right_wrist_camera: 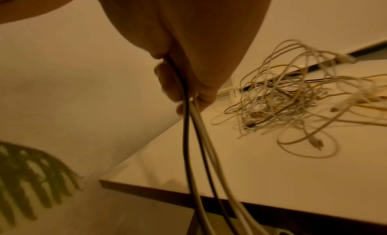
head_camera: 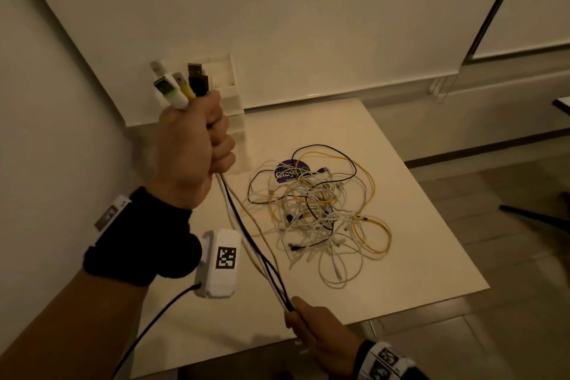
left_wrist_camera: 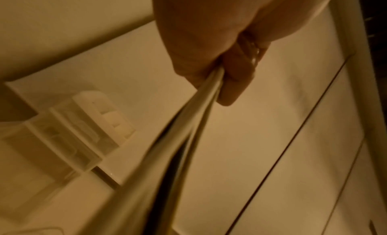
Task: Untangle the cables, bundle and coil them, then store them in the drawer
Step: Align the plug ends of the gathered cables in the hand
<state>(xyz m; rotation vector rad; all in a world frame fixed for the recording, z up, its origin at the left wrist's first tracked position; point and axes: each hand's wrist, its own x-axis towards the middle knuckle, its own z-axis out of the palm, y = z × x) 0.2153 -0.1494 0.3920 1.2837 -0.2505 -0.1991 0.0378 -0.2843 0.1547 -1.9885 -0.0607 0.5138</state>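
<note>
On the table (head_camera: 401, 262), tangled cables (head_camera: 320, 210) sprawl beside the drawer unit (head_camera: 231, 114).

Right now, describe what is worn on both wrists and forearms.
Bare hands and bare forearms, no sleeves. The left wrist wears a black wrap carrying a white box printed with a black square code, and a black cable trails from it. The right wrist wears a black band with white code tags.

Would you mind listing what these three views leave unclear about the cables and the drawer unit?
- Held cables: the far ends are unseen, cut off below the right hand in the head and right wrist views.
- Tangled pile: the cable count is unreadable; strands overlap.
- Drawer unit: partly hidden behind the left hand in the head view, blurred in the left wrist view; its contents are unclear.
- Round label: its text is crossed by cables.
</note>
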